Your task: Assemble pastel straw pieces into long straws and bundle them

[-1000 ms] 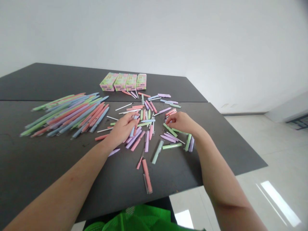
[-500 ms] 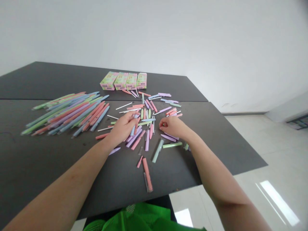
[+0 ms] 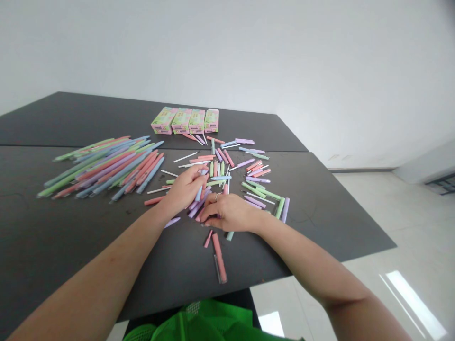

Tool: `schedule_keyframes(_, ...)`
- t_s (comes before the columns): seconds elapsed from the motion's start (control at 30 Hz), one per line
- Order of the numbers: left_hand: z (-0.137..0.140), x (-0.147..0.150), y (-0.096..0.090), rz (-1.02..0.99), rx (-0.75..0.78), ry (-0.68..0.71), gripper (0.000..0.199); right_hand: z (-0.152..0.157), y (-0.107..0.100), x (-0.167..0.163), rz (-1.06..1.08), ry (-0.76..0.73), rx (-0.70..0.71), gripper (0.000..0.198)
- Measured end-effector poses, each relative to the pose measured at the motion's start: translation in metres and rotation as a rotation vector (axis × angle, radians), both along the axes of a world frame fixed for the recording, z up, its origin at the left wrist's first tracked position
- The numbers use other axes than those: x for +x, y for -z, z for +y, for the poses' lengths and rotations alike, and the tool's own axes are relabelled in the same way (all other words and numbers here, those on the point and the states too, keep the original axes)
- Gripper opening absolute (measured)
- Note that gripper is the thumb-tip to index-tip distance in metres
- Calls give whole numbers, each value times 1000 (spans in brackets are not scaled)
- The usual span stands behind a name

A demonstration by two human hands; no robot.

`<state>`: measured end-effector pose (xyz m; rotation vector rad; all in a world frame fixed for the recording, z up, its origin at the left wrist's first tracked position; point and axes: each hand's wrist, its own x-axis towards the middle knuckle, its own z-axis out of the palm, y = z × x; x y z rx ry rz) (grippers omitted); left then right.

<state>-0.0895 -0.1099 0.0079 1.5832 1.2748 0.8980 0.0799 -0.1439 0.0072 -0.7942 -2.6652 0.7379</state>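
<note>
My left hand [image 3: 187, 186] is closed around a few pen barrels; a blue pen barrel [image 3: 199, 192] sticks out below the fingers, with pink and purple ones beside it. My right hand [image 3: 229, 211], a ring on one finger, reaches in low over the pen parts. Its fingertips bend down to the table where a small clear piece lay; what they pinch is mostly hidden. Purple barrels [image 3: 196, 207] lie between the two hands. Nearer me are a short pink pen part [image 3: 208, 239] and a pink barrel [image 3: 219, 258] with a clear cap piece.
A large heap of pastel pens [image 3: 103, 166] lies at the left. Several green and pink boxes [image 3: 181, 121] stand in a row at the back. Loose barrels, white refills [image 3: 185, 157] and green parts [image 3: 279, 207] are scattered on the dark table [image 3: 330, 222]. The table's right edge drops to the floor.
My right hand has moved left and toward me, from the right side of the parts to the spot by the clear piece. My left hand has stayed in place, still holding the barrels.
</note>
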Motion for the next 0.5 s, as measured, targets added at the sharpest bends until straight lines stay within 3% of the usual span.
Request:
schedule_keyframes(0.17,-4,1,-5,-26,-37,4,38,-3,-2,-3,-71,35,50,17)
schedule_keyframes(0.27,-3,0,-7,-65,-71,16,36,0,-1,2,-2,94,32,14)
schedule_keyframes(0.33,-1,0,-5,-124,-69,34,33,5,1,7,150,226,-78,10)
schedule_keyframes(0.4,1,0,-1,-197,-53,78,29,13,3,12,364,384,-279,12)
schedule_keyframes(0.5,2,1,4,-311,-43,179,25,22,6,18,620,468,-548,24)
